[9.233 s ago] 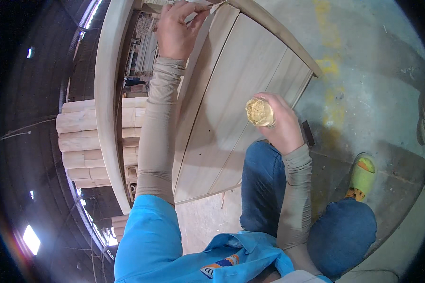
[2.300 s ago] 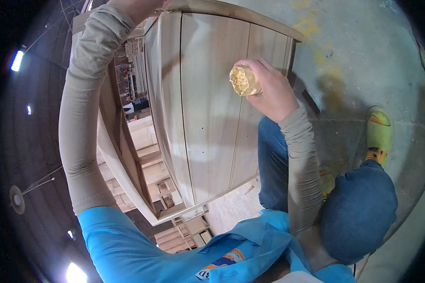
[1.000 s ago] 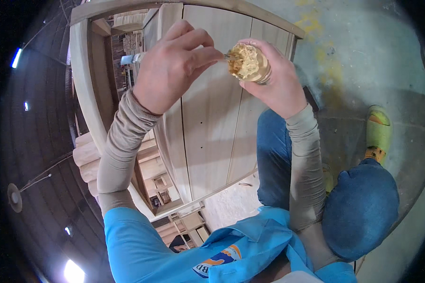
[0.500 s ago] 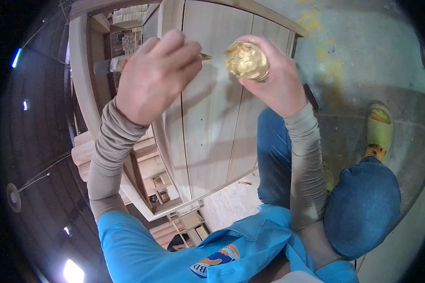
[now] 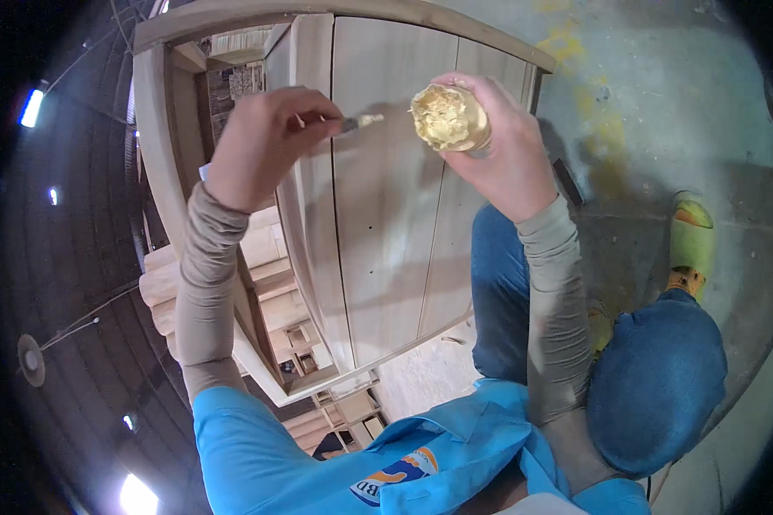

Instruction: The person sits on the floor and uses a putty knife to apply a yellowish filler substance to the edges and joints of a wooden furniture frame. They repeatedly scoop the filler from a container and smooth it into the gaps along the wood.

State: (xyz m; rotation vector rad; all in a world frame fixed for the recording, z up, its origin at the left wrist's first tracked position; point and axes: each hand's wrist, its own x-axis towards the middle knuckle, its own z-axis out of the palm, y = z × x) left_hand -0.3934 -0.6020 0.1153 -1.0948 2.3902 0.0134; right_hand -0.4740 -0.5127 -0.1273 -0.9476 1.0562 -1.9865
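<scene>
My left hand (image 5: 270, 142) is closed in a pinch around a thin putty knife (image 5: 349, 125), its handle mostly hidden by the fingers. Pale yellow filler (image 5: 371, 119) clings to the blade's tip, which points right. Across a short gap, my right hand (image 5: 517, 159) wraps round a tub of pale yellow wood filler (image 5: 449, 117), its rough, scooped surface facing me. Both hands are held over the pale wooden panel (image 5: 386, 206) of a cabinet, where a small dark hole (image 5: 370, 227) shows.
The cabinet's wooden frame (image 5: 155, 146) stands out along the left, with open gaps beside the panel. Stacked wood pieces (image 5: 167, 287) lie beyond it. My bent knee (image 5: 657, 386) and yellow shoe (image 5: 692, 232) are at right, on the concrete floor (image 5: 653, 184).
My left hand has turned and shifted slightly left, and more of the blade shows, with filler on its tip. My right hand keeps the tub in nearly the same place.
</scene>
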